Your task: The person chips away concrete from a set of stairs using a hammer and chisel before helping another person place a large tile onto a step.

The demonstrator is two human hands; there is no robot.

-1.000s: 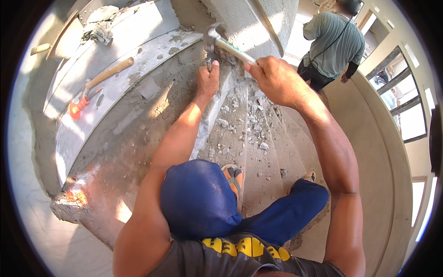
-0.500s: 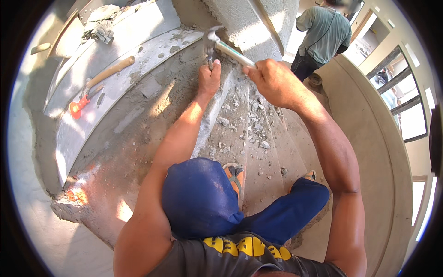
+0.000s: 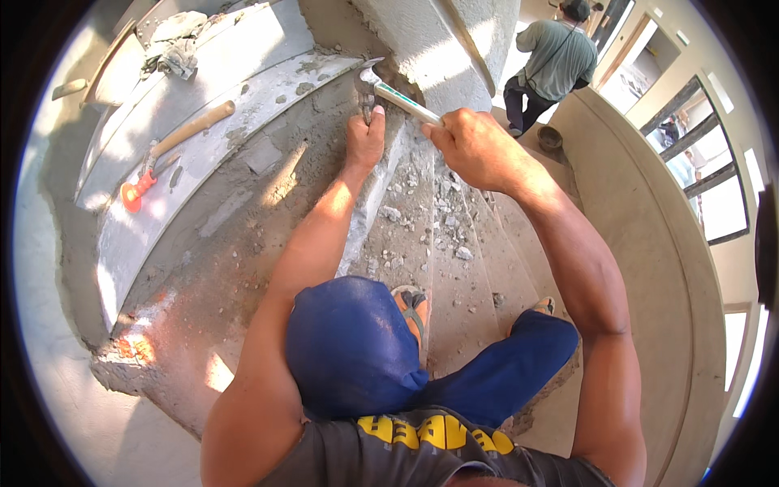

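Note:
My right hand (image 3: 473,146) is closed round the pale handle of a claw hammer (image 3: 398,99). The hammer's metal head is over the top end of a dark metal chisel (image 3: 367,104); whether they touch I cannot tell. My left hand (image 3: 365,140) grips that chisel upright, thumb raised along it. The chisel's lower end is hidden behind the hand. Under my hands lies a rough grey concrete step (image 3: 324,134), chipped at its edge. Broken concrete chunks (image 3: 391,213) and dust are scattered on the steps below, to the right of my left forearm.
A wooden-handled hammer (image 3: 195,128) and an orange-guarded chisel (image 3: 139,188) lie on the pale curved ledge at left. Crumpled cloth (image 3: 172,49) sits farther back. A person (image 3: 553,61) walks beyond the curved wall (image 3: 649,219), near a dark bucket (image 3: 550,138). A thick column (image 3: 442,49) rises ahead.
The hammer has shifted slightly, its head still over the chisel. The person at the back has moved farther away, uncovering more of the bucket. My left hand stays in nearly the same place.

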